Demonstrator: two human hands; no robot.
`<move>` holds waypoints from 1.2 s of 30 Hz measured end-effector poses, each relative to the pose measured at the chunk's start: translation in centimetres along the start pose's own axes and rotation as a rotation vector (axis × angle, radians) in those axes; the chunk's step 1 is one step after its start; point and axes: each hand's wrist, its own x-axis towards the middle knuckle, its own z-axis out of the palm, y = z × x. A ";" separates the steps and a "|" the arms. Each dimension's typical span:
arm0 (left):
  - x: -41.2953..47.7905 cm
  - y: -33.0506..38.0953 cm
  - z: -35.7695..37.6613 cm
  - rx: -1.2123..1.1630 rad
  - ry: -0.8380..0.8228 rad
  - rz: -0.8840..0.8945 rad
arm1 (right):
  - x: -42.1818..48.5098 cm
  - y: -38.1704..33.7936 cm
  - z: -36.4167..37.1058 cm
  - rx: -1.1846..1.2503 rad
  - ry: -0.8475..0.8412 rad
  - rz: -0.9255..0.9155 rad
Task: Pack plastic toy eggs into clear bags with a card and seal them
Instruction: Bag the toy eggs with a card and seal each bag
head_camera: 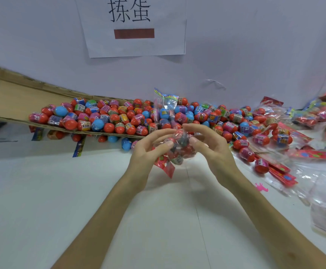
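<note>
Fingers (168, 144) of both hands pinch a filled bag (177, 148) above the table (61, 191).
Eggs and a red card (166, 166) sit inside, between the fingers; sealing the open end likely comes next, needing a firm fold.

Bright even light, soft focus, bowed edges

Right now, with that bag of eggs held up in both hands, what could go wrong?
1. The clear bag is held above the white table only by the fingers of the left hand and right hand; a slip could spill its eggs.
2. Loose toy eggs are heaped close behind; a bump might send some rolling.
</note>
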 end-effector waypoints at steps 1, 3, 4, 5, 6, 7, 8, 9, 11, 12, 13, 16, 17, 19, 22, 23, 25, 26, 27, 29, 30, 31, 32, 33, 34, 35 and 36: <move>0.0 0.0 -0.1 0.040 0.014 0.021 | -0.1 -0.1 0.1 -0.036 -0.007 -0.021; 0.2 0.0 -0.6 0.132 0.068 0.067 | -0.2 0.0 0.2 -0.101 -0.009 -0.041; 0.3 -0.1 -0.7 0.173 0.102 0.078 | -0.3 0.1 0.1 -0.112 -0.007 -0.036; 0.4 -0.1 -0.9 0.214 0.134 0.084 | -0.4 0.2 0.1 -0.115 -0.012 -0.032; 0.4 -0.1 -0.9 0.257 0.156 0.093 | -0.4 0.1 0.2 -0.123 -0.022 -0.036; 0.4 -0.1 -0.9 0.300 0.166 0.105 | -0.5 0.0 0.3 -0.138 -0.036 -0.043; 0.4 -0.1 -0.9 0.333 0.166 0.118 | -0.5 -0.1 0.4 -0.150 -0.051 -0.048; 0.4 -0.1 -0.8 0.349 0.160 0.129 | -0.5 -0.2 0.4 -0.158 -0.062 -0.049; 0.3 -0.2 -0.7 0.331 0.142 0.135 | -0.5 -0.3 0.3 -0.167 -0.066 -0.035; 0.2 -0.1 -0.7 0.304 0.132 0.134 | -0.5 -0.3 0.2 -0.172 -0.064 -0.028; 0.1 0.0 -0.7 0.277 0.123 0.136 | -0.5 -0.3 0.2 -0.175 -0.065 -0.023; 0.1 0.3 -0.8 0.235 0.096 0.147 | -0.7 -0.4 0.3 -0.173 -0.077 -0.020; 0.1 0.4 -0.8 0.220 0.089 0.143 | -0.7 -0.4 0.3 -0.177 -0.079 -0.019; 0.1 0.5 -0.7 0.180 0.076 0.120 | -0.6 -0.4 0.3 -0.188 -0.077 -0.015; 0.1 0.3 -0.6 0.095 0.042 0.072 | -0.6 -0.3 0.2 -0.178 -0.075 -0.010; 0.1 0.2 -0.6 0.069 0.028 0.055 | -0.7 -0.2 0.2 -0.166 -0.079 -0.011; 0.1 0.0 -0.7 0.035 -0.002 0.027 | -0.7 -0.2 0.3 -0.153 -0.093 -0.011; 0.0 0.0 -0.7 0.026 -0.017 0.018 | -0.8 -0.2 0.4 -0.160 -0.098 -0.013; 0.0 0.0 -0.7 0.015 -0.036 0.011 | -0.8 -0.1 0.4 -0.172 -0.102 -0.017; -0.1 0.1 -0.7 0.008 -0.077 0.014 | -0.9 -0.2 0.5 -0.193 -0.114 -0.034; -0.2 0.2 -0.7 0.016 -0.091 0.016 | -0.9 -0.2 0.5 -0.201 -0.124 -0.050; -0.2 0.2 -0.6 0.031 -0.100 0.016 | -0.9 -0.2 0.4 -0.211 -0.136 -0.071; -0.2 0.3 -0.6 0.047 -0.109 0.017 | -0.9 -0.3 0.4 -0.221 -0.148 -0.094; -0.2 0.3 -0.6 0.062 -0.117 0.018 | -0.9 -0.3 0.4 -0.233 -0.160 -0.109; -0.2 0.3 -0.6 0.083 -0.118 0.019 | -0.9 -0.4 0.4 -0.246 -0.172 -0.111; -0.2 0.3 -0.6 0.109 -0.113 0.017 | -0.9 -0.4 0.4 -0.259 -0.188 -0.105; -0.1 0.3 -0.6 0.133 -0.108 0.013 | -0.9 -0.4 0.4 -0.266 -0.211 -0.093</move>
